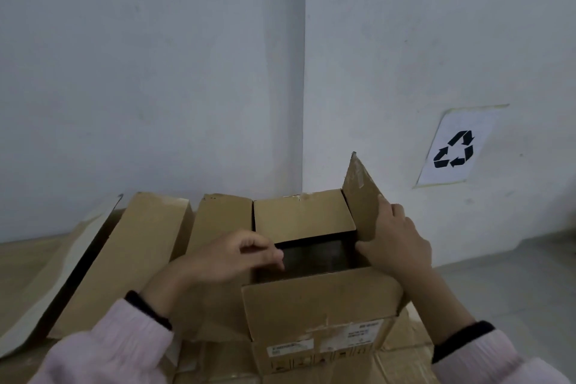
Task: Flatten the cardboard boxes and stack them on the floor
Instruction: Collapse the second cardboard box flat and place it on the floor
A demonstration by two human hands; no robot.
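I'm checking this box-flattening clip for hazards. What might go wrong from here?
1. The open box sits on loose flattened cardboard; pushing may make it slide.
2. The right hand grips the raised flap by its edge, which might cut.
3. The left hand hovers at the opening; collapsing panels may pinch its fingers.
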